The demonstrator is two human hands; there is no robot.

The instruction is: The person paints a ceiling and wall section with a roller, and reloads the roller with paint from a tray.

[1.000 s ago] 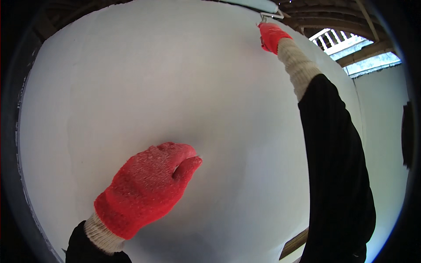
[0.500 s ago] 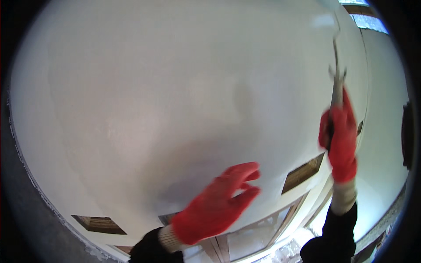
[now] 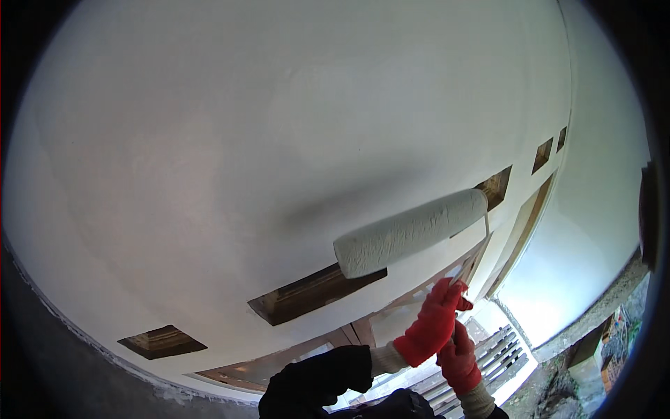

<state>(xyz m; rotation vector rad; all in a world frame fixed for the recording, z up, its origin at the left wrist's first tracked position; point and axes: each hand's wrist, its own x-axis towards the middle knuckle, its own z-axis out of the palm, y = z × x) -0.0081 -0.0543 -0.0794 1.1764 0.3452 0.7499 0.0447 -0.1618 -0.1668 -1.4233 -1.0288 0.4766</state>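
Note:
A long paint roller with a pale, ridged cover and a thin wire frame sits in front of the white wall, casting a soft shadow on it. Both my hands, in red gloves with cream cuffs, are closed on the roller's handle. My left hand grips higher up, near the frame. My right hand holds the handle just below it and is partly hidden.
Dark rectangular openings run along the wall above wood-framed glazed panels. A pale side wall stands at right, with a slatted wooden structure and cluttered ground below. A dark grey surface borders the left.
The roller has come down from the top right to the lower middle. My left hand has closed on the handle beside my right. The view has shifted down, revealing more openings and ground.

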